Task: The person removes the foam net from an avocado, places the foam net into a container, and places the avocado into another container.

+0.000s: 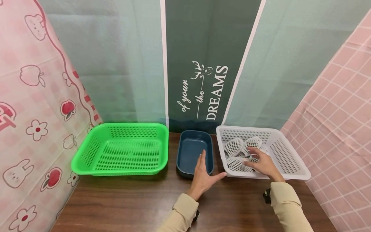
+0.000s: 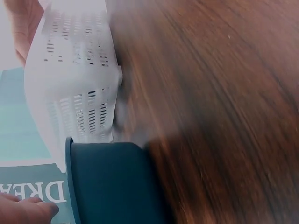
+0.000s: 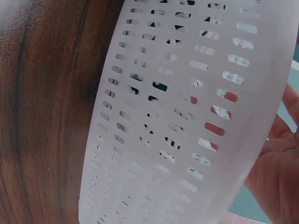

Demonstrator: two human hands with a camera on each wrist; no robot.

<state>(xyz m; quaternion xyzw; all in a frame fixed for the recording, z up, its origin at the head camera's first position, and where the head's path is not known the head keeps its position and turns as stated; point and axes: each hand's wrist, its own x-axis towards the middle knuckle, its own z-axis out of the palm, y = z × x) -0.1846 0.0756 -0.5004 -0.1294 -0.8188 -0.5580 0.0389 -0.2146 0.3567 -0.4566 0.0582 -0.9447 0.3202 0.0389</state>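
The right hand (image 1: 263,163) is inside the white basket (image 1: 295,175), thumb and fingers parted, gripping nothing, above net-wrapped items (image 1: 233,147) that lie together in its left part; whether a fingertip touches the netting is hard to tell; the left hand (image 1: 203,178), thumb spread wide, is by the near end of the blue tray (image 1: 188,154); the green basket (image 1: 127,154) stands farther left on the wooden table (image 1: 130,203).
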